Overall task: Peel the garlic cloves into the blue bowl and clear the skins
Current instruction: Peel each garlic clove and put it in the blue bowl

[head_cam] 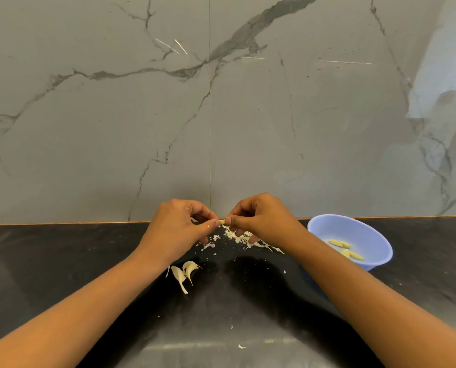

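The thumb and forefinger of the left hand [177, 227] and of the right hand [258, 220] meet tip to tip, both pinching one small garlic clove [222, 222] held just above the tabletop [62, 256], well to the left of the blue bowl [354, 229]. The other fingers [253, 239] of both hands curl loosely underneath.

The blue bowl sits on the tabletop just beyond the right forearm, which crosses in front of its near left side. Inside it lie a few peeled cloves [339, 243], pale yellow, gathered on its floor.

Left of the bowl, directly under the hands, a scatter of papery skins [237, 236] is spread over the dark surface, some of it hidden by the right hand. Farther left of the bowl and nearer to me, beside the left wrist, lie two or three unpeeled cloves [185, 272]. A lone flake [241, 347] rests well nearer than the bowl, between the forearms.

Behind the bowl the tabletop ends at a grey marble wall [115, 128]; dark surface stretches away on the bowl's far left.
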{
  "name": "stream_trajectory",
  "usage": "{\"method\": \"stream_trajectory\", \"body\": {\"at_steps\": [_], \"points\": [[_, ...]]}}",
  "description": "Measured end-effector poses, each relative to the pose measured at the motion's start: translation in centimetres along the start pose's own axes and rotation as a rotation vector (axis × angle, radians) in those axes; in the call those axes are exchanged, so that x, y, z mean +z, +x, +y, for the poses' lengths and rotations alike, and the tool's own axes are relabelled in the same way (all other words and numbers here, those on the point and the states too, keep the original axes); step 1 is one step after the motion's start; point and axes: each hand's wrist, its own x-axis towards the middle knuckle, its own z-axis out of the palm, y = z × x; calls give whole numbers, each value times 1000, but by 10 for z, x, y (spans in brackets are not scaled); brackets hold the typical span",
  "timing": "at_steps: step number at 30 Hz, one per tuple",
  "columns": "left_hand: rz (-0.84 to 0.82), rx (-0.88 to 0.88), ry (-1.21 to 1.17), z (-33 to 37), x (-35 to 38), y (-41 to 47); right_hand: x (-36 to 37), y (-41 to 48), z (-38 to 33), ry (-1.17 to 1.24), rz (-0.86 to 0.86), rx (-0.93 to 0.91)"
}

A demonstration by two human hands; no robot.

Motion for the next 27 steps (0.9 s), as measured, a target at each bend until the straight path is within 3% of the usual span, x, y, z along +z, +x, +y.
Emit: {"method": "stream_trajectory", "body": {"at_steps": [8,16,23,27], "points": [[91,108,125,2,1,-2,11,-3,-5,-47,120,-36],[122,180,120,1,-1,-2,10,-2,-5,-24,135,-61],[12,15,-180,0,-1,2,6,-2,-4,343,5,58],[-64,-57,-354,0,0,2,8,-2,-3,416,-44,89]]}}
